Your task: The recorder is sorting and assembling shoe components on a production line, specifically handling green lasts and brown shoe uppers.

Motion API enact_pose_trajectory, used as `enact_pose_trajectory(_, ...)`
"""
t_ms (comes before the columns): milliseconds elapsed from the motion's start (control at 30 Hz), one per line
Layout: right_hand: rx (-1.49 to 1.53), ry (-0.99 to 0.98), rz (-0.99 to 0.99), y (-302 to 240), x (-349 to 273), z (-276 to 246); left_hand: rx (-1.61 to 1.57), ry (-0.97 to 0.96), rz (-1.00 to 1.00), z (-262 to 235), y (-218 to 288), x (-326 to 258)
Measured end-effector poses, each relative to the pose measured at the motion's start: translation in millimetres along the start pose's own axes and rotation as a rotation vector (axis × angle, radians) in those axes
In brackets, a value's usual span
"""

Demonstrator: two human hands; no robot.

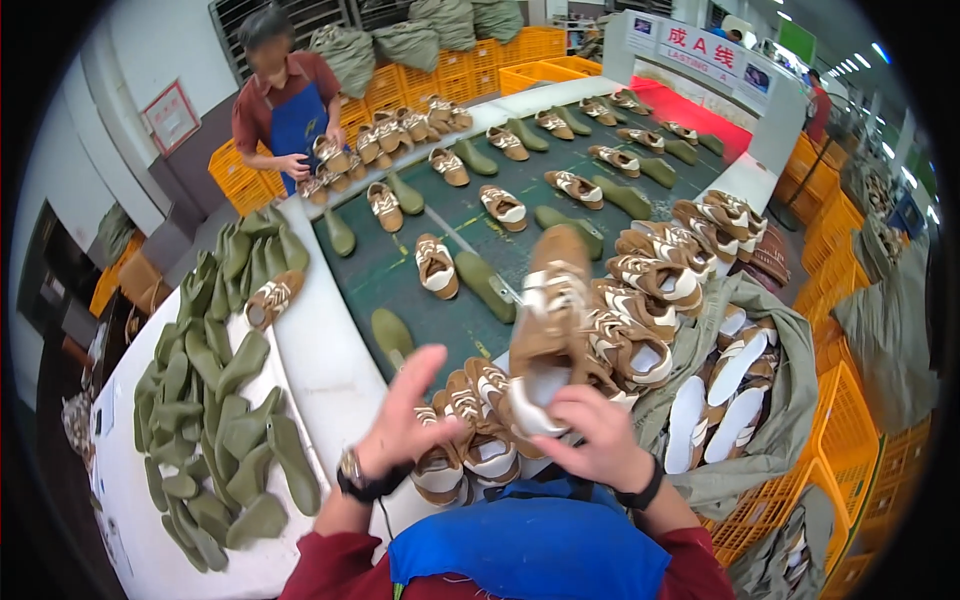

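A brown sneaker [553, 300] with white trim is raised in front of me, toe pointing away and slightly blurred. My right hand [600, 432] grips it at the heel, fingers at the collar. To the left of the shoe, my left hand [408, 425] is open, thumb and fingers apart, with nothing in it. Below and between the hands stand several matching sneakers [490, 450] along the near edge. More of them [655, 275] are packed in rows at the right. A green shoe last [390, 335] lies just beyond my left hand.
The green conveyor belt [385, 270] carries sneakers and green lasts. Many lasts [240, 435] are heaped on the white table [330, 340] at left. A cloth-lined crate [835, 420] at right holds shoes with white soles [738, 365]. A co-worker [290, 100] in a blue apron handles shoes across the belt.
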State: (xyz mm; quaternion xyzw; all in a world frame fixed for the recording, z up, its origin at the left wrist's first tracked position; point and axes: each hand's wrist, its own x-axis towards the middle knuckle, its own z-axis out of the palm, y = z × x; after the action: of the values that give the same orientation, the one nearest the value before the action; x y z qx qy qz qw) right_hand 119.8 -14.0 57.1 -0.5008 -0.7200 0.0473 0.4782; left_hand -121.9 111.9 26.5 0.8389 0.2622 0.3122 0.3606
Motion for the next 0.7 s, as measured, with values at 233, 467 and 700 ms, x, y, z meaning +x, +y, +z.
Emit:
enact_pose_trajectory(233, 0.179, -0.312, 0.125, -12.9, 3.9, 38.7, 0.134, 0.083, 0.026, 43.0, 52.7, -18.1)
enact_pose_trajectory(467, -0.036, 0.283, 0.185, 44.8, -37.5, -17.0, -0.289, 0.495, -0.299, 12.1, 11.1, -36.4)
enact_pose_trajectory(700, -0.647, 0.302, 1.398, 193.8, -254.8, -88.6, -0.317, 0.755, -0.478, -22.7, -11.8, -54.7)
